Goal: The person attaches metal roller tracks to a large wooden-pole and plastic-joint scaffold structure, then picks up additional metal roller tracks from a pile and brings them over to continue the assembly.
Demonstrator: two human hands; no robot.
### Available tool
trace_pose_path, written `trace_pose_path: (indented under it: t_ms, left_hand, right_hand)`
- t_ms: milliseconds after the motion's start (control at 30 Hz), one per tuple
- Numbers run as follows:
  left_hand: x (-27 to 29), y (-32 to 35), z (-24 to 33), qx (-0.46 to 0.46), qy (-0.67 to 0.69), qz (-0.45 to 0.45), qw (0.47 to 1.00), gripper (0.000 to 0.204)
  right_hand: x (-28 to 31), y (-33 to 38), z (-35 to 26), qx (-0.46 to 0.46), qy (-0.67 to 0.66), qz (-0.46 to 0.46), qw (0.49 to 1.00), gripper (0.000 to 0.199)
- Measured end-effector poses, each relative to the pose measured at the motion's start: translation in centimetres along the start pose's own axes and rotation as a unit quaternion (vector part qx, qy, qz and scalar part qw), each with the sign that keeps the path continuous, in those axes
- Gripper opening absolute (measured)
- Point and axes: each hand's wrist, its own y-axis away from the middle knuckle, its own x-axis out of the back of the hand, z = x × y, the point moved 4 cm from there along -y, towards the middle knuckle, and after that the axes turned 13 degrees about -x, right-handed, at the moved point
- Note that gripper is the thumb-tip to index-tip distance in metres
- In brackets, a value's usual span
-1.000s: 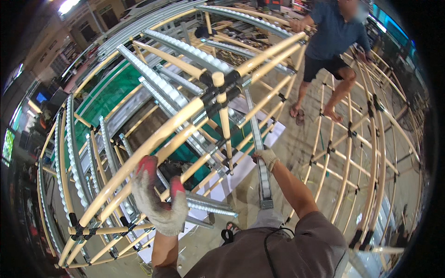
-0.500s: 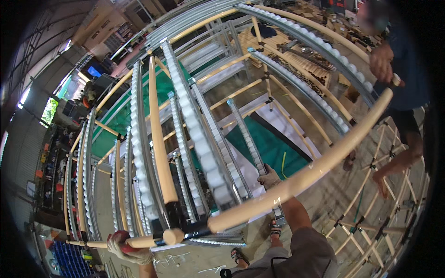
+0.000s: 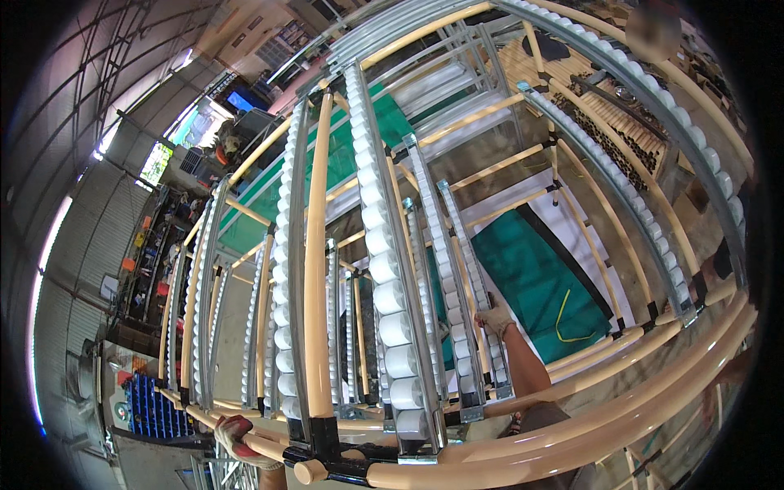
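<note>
A large rack of beige tubes (image 3: 318,245) with black joints fills the view. My left hand (image 3: 237,441), in a pale glove with red on it, is closed around the front beige tube (image 3: 265,447) at lower left. Inside the rack, my gloved right hand (image 3: 495,318) is closed at the side of a roller track (image 3: 461,269), a metal rail with a row of pale rollers. Part of its grip is hidden behind the track. A longer roller track with white rollers (image 3: 384,269) runs along the upper level, left of that hand.
A green sheet (image 3: 523,278) with a yellow strip lies on the floor within the frame. Another person (image 3: 653,37) stands at the far right. Blue racking (image 3: 145,408) is at lower left, and stacked metal rails (image 3: 392,41) lie at the back.
The view has shifted, and the rack appears closer. My right hand and the roller track have gone from below the front tube to inside the frame. My left hand keeps its tube.
</note>
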Motion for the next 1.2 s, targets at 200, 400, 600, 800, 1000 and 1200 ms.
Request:
trace_pose_path:
  t_ms: [200,400,600,800,1000,1200]
  left_hand:
    - [0.1,0.2,-0.2,0.006,-0.001,0.002,1.0,0.032]
    - [1.0,0.9,-0.1,0.008,-0.008,-0.006,1.0,0.028]
    - [1.7,1.3,-0.4,0.019,-0.008,-0.006,1.0,0.026]
    - [1.9,2.9,-4.1,0.056,0.057,0.04,0.996,0.024]
    - [-0.8,3.4,-3.3,0.035,0.057,0.134,0.989,0.031]
    - [-1.6,4.3,-3.3,-0.02,-0.005,0.136,0.991,0.046]
  right_hand:
    - [0.8,-1.8,1.2,-0.014,0.033,0.006,0.999,0.061]
    - [0.0,-2.9,3.9,-0.035,0.09,0.022,0.995,0.082]
    - [0.2,-2.8,9.3,-0.066,0.287,0.168,0.941,0.08]
    - [1.1,7.4,10.4,-0.068,0.381,0.105,0.916,0.067]
    - [2.2,17.7,6.0,-0.088,0.757,0.094,0.641,0.053]
    - [4.6,18.4,7.6,-0.032,0.779,0.148,0.609,0.051]
